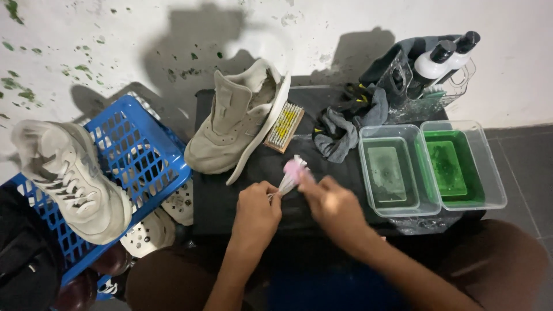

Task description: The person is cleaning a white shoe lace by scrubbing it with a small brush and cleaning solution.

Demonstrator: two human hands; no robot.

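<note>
- Brush (292, 173), pink-headed with pale bristles, is held over the black table (242, 190), just in front of the beige shoe (236, 124).
- Left hand (256, 210) pinches its lower end.
- Right hand (331, 204), blurred, grips its head.
- Right of the shoe: scrub brush (283, 126), grey cloth (345, 129), two tubs (432, 167).
- Left of it: blue basket (135, 152).

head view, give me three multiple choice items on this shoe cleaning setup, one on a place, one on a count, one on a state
1. Where does the brush lie?
A. right of the shoe on the black surface
B. inside the basket
C. in a tub

2. How many clear tubs stand at the right?
A. one
B. two
C. four

3. What are the hands doing?
A. resting empty
B. both gripping white laces
C. lifting a bottle

Key:
1 A, it lies beside the beige shoe.
2 B, two sit side by side.
3 B, the left hand and right hand pinch the lace bundle.
</note>
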